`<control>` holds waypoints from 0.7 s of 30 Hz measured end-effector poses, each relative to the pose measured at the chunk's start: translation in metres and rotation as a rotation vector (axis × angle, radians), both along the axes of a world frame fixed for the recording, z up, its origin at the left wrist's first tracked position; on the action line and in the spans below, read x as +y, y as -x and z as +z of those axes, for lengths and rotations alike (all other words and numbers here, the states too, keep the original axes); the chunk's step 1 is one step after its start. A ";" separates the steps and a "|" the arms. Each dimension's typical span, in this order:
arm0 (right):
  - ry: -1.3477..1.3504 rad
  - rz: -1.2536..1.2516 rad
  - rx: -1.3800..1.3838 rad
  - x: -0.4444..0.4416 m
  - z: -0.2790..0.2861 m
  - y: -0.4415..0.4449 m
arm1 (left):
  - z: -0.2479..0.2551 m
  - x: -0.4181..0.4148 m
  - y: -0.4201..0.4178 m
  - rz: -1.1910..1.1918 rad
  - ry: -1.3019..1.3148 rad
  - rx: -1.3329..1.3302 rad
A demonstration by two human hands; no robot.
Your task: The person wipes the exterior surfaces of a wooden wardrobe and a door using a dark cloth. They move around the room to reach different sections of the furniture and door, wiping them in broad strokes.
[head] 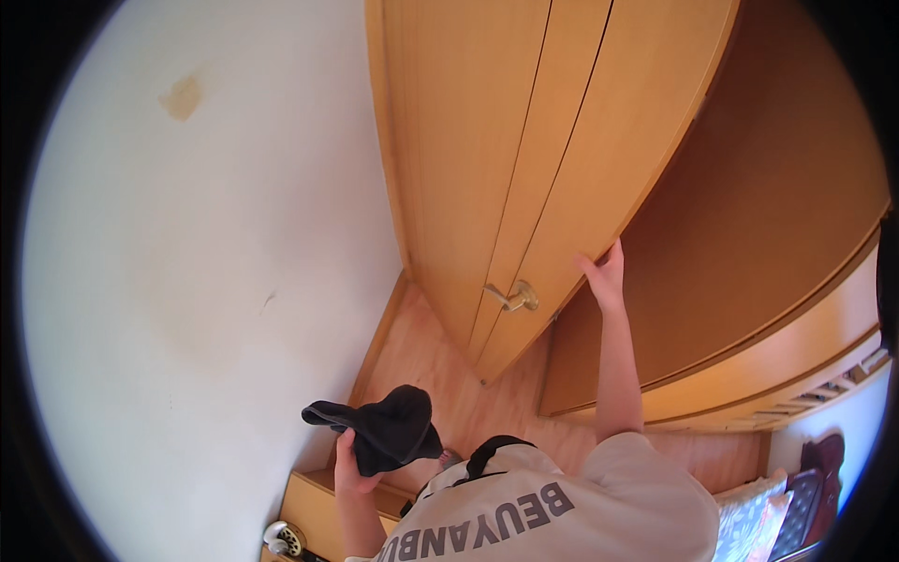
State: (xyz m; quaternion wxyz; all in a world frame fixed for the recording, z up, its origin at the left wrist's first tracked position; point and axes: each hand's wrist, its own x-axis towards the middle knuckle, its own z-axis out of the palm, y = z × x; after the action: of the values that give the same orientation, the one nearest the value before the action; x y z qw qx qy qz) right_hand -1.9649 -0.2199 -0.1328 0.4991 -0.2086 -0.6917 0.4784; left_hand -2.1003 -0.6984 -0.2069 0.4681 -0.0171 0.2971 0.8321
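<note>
My left hand [351,467] holds up a bunched black cloth [393,432] at the lower left, above the floor and near the wall. Its fingers are partly hidden by the folds. My right hand [605,277] grips the free edge of a wooden door [456,175], thumb on the near face and the other fingers hidden behind. The door stands ajar at an angle. Below and left of that hand, a brass-coloured lever handle [518,296] juts from the door face; no hand touches it.
A white wall [211,246] with stains runs along the left. Beyond the door's free edge rises a large brown panel [737,246]. Wood-look flooring [449,365] lies below. Low wooden furniture [319,499] stands at the lower left, and a patterned pillow [751,513] at the lower right.
</note>
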 end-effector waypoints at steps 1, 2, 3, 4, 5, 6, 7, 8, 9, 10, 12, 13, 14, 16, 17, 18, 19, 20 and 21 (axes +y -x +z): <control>-0.013 -0.010 0.045 0.009 -0.002 -0.003 | -0.003 0.004 0.002 -0.010 -0.017 0.004; -0.026 -0.019 0.091 0.017 -0.004 -0.005 | -0.005 0.007 0.004 -0.018 -0.033 0.008; -0.041 -0.022 0.137 0.029 -0.009 -0.006 | -0.005 0.012 0.005 -0.020 -0.052 0.013; -0.076 -0.065 0.095 0.039 -0.013 -0.010 | -0.005 0.015 0.007 -0.050 -0.070 0.002; -0.080 -0.106 0.119 0.048 -0.020 -0.011 | -0.004 0.018 0.009 -0.080 -0.088 -0.010; -0.073 -0.135 0.145 0.053 -0.025 -0.006 | -0.003 0.018 0.010 -0.096 -0.096 -0.020; -0.067 -0.169 0.170 0.059 -0.028 -0.005 | -0.003 0.018 0.009 -0.082 -0.068 -0.019; -0.076 -0.208 0.140 0.067 -0.032 -0.006 | -0.006 0.018 0.007 -0.067 -0.040 -0.017; -0.083 -0.243 0.113 0.072 -0.036 -0.005 | -0.008 0.016 0.008 -0.049 -0.010 -0.012; -0.091 -0.279 0.087 0.077 -0.040 -0.005 | -0.009 0.013 0.008 -0.044 0.019 -0.014; -0.096 -0.278 0.068 0.078 -0.042 -0.005 | -0.009 0.009 0.006 -0.021 0.076 -0.020; -0.099 -0.273 0.057 0.075 -0.041 -0.003 | -0.006 0.006 0.005 -0.029 0.072 0.001; -0.106 -0.281 0.087 0.073 -0.046 -0.001 | -0.003 0.002 0.004 -0.037 0.068 0.020; -0.123 -0.299 0.160 0.069 -0.048 0.006 | 0.015 0.001 0.006 -0.060 0.091 0.057; -0.158 -0.367 0.143 0.066 -0.047 0.009 | 0.023 0.000 0.008 -0.077 0.125 0.069; -0.187 -0.428 0.124 0.053 -0.043 0.014 | 0.030 -0.005 0.008 -0.086 0.165 0.078; -0.219 -0.494 0.100 0.044 -0.035 0.018 | 0.037 -0.003 0.010 -0.095 0.158 0.084; -0.184 -0.479 0.139 0.035 -0.027 0.022 | 0.043 -0.001 0.012 -0.105 0.152 0.091; -0.159 -0.501 0.144 0.032 -0.021 0.022 | 0.054 0.005 0.012 -0.121 0.154 0.097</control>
State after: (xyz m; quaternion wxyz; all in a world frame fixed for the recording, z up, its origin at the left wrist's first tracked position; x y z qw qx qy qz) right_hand -1.9873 -0.1881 -0.1535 0.6646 -0.2987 -0.6166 0.2980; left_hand -2.1121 -0.6937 -0.1527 0.4997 0.0052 0.3831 0.7769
